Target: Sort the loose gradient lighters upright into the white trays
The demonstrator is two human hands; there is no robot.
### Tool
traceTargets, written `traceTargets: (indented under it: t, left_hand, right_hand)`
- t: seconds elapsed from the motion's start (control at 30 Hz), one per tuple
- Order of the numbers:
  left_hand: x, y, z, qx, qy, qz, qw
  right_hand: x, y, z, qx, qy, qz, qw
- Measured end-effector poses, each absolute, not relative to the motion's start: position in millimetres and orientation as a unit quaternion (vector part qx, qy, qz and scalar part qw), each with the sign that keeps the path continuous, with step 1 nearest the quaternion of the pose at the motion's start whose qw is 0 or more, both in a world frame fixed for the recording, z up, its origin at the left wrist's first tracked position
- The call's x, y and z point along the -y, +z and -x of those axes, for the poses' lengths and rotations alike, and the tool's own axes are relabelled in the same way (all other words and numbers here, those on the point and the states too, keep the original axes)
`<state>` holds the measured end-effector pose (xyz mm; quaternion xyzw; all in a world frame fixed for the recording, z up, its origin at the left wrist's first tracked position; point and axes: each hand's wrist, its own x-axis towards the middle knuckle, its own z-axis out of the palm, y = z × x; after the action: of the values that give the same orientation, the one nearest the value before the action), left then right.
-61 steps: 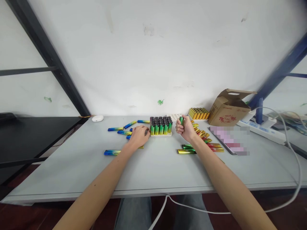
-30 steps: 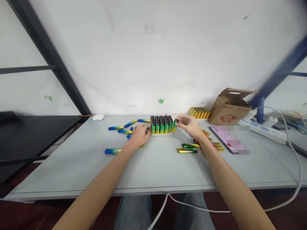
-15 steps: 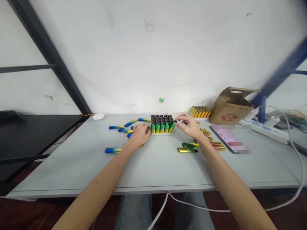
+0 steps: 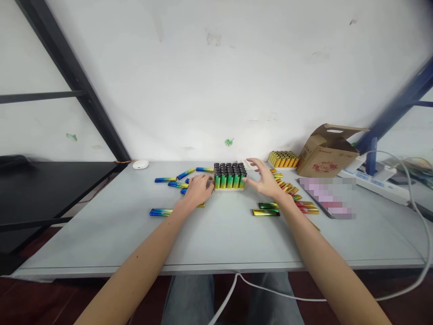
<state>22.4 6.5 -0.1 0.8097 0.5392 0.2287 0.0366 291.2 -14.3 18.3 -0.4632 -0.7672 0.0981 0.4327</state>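
Observation:
Upright lighters (image 4: pixel 230 180) with black tops and green-yellow bodies stand packed in rows in a white tray (image 4: pixel 230 189). My left hand (image 4: pixel 199 188) is at the tray's left side with its fingers curled. Something small and dark grey shows at its fingertips, too little of it to name. On the tray's right side, my right hand (image 4: pixel 265 180) has its fingers spread and holds nothing, the thumb close to the front right lighter. Loose blue-yellow lighters (image 4: pixel 165 179) lie around my left hand. Green-gold lighters (image 4: pixel 266 212) lie near my right wrist.
Behind on the right are a second tray of gold lighters (image 4: pixel 284 159) and an open cardboard box (image 4: pixel 326 158). A flat pink tablet-like object (image 4: pixel 324 196), a power strip (image 4: pixel 375 185) and a white cable (image 4: pixel 424 243) lie farther right. A white case (image 4: pixel 140 164) is back left.
My right hand has let go of the lighter at the tray's front right corner and opened. That lighter was tilted and now stands upright. My left hand has stayed in place.

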Motion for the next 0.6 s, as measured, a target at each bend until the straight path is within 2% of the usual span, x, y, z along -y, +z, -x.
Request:
traceTargets:
  t: [0.23, 0.6]
  left_hand:
    - [-2, 2, -23, -0.508, 0.226, -0.83, 0.052]
    - [-1, 5, -16, -0.447, 0.167, -0.879, 0.016]
  right_hand:
    - [9, 0, -290, 0.79, 0.142, 0.499, 0.327]
    - [5, -10, -278, 0.777, 0.08, 0.561, 0.273]
